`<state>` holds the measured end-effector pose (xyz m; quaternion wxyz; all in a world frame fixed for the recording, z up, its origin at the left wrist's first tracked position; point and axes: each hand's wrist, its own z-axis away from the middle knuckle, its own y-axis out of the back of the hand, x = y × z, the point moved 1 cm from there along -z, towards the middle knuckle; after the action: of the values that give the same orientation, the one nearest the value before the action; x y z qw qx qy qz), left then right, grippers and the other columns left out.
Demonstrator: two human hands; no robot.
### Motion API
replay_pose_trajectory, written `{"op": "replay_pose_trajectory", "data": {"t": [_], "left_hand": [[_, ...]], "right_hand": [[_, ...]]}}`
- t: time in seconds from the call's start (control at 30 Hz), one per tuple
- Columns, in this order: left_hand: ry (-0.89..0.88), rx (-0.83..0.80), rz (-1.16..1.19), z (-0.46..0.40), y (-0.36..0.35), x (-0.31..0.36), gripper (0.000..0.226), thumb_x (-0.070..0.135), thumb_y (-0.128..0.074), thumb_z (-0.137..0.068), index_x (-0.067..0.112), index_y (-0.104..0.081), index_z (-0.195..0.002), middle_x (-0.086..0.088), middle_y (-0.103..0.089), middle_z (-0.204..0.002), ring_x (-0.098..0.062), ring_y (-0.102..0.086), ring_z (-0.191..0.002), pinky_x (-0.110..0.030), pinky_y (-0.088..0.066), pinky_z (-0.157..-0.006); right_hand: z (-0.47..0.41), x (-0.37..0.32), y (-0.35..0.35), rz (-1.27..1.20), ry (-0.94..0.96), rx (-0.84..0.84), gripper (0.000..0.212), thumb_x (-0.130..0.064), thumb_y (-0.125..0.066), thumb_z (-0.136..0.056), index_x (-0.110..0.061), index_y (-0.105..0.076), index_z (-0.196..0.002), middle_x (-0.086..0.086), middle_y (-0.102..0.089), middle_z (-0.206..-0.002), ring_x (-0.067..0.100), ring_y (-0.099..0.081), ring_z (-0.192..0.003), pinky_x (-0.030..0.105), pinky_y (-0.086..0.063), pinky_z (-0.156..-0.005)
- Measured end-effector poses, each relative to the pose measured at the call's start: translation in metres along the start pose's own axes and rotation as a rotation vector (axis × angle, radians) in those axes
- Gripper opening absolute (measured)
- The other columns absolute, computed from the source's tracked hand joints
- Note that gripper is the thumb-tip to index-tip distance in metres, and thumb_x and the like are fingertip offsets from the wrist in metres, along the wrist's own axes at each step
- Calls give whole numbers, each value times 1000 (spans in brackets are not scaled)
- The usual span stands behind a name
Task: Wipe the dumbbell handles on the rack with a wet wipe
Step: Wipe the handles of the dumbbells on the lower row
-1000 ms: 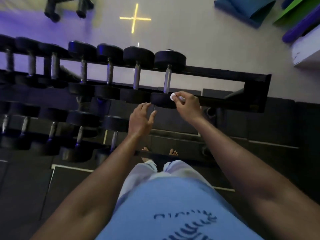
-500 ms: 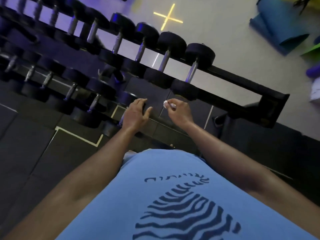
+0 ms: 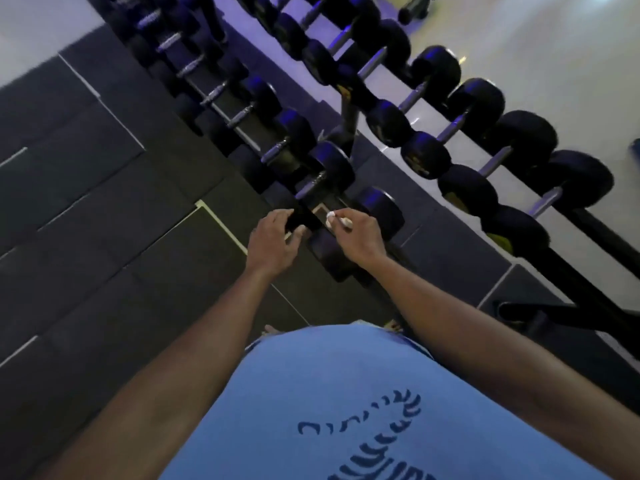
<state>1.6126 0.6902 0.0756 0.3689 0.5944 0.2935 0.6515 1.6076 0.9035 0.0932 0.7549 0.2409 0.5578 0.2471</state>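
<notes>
Blue shirt [image 3: 346,393] with a dark striped print fills the bottom edge, both bare forearms reaching up from it. Toes [image 3: 273,329] peeking out past the hem, on dark mats [image 3: 104,209] with pale seams.

Left hand [image 3: 272,242] lowered over the near end of the lower row, fingers and thumb curved around a black dumbbell head [image 3: 304,218]; whether gripping firmly or only resting there, cannot tell. Right hand [image 3: 356,235] just beside it, thumb and fingers pinching a small white wipe [image 3: 330,218], the wad pointed toward the gap between the two hands. Below the right hand, another black dumbbell [image 3: 332,251], its handle hidden by the hand. Whether the wipe touches metal, cannot tell.

Beyond the hands, rack [image 3: 588,244] running diagonally from upper left to lower right, two tiers loaded with black round-headed dumbbells, silver handles [image 3: 498,162] showing between the heads. Yellowish labels on some upper-tier head faces, blurred. Purple-blue light on the far heads. Farthest back, pale glossy floor [image 3: 554,46].
</notes>
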Motion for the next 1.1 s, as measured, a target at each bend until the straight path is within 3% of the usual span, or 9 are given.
{"op": "replay_pose_trajectory", "data": {"t": [0.27, 0.47, 0.67, 1.0, 1.1], "left_hand": [[124, 69, -65, -18, 143, -182, 51, 47, -64, -107, 18, -61, -149, -5, -60, -152, -30, -56, -140, -49, -46, -113], [236, 123, -62, -66, 223, -276, 51, 48, -61, -108, 20, -59, -151, -1, -56, -156, -31, -52, -141, -51, -44, -112], [297, 172, -65, -147, 287, -358, 51, 49, -61, -108, 21, -58, -151, 0, -56, -155, -30, -53, -142, -53, -44, -113], [333, 203, -138, -310, 422, -489, 52, 49, -62, -108, 17, -59, -150, -7, -60, -150, -36, -59, -135, -51, -49, -111], [323, 201, -115, -379, 454, -526, 52, 48, -63, -108, 19, -59, -151, -6, -59, -152, -36, -58, -136, -53, -48, -112]], "right_hand": [[-42, -162, -155, -30, 83, -63, 30, -50, -66, -97, -26, -79, -111, -6, -79, -106, 13, -73, -99, 35, -57, -92], [-103, -259, -235, -4, 167, -134, 32, -49, -66, -97, -23, -79, -112, -6, -79, -108, 13, -72, -101, 36, -57, -93], [-195, -348, -310, -13, 199, -230, 29, -45, -64, -101, -24, -77, -116, -5, -77, -112, 12, -69, -101, 34, -56, -91], [-396, -508, -410, -71, 202, -266, 42, -66, -59, -90, -30, -77, -99, -11, -78, -93, 12, -76, -80, 42, -62, -84], [-454, -547, -435, -96, 199, -267, 33, -60, -62, -94, -30, -76, -96, -10, -78, -87, 9, -76, -72, 45, -62, -81]]}}
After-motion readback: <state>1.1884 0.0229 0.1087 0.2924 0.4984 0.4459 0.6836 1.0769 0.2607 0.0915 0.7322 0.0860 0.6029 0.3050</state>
